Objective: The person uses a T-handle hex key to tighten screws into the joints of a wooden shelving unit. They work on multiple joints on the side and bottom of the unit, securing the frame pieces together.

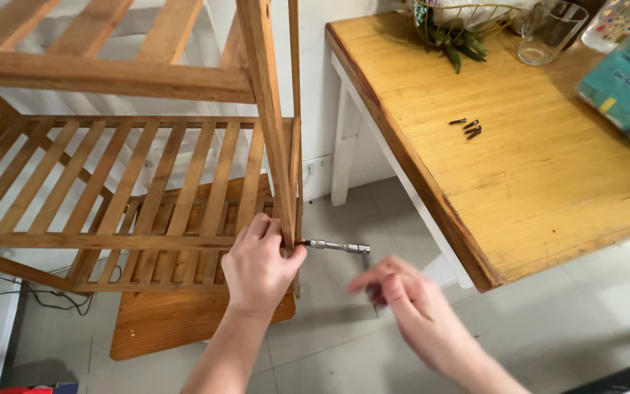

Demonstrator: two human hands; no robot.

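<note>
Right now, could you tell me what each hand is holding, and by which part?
The left hand grips the wooden rack's upright post near its lower end. The right hand, blurred, is at the metal hex key's bent end; its grip cannot be told.

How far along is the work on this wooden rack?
The slatted rack stands with two shelves framed up. The left hand grips the upright while the right hand turns an angled key driving a bolt. Four loose screws wait on the table.

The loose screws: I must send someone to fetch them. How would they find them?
Look at the yellow wooden table right of the slatted wooden rack. On its bare middle, below the glass jug, lie the loose screws: a few small dark pins, nothing else nearby.
</note>
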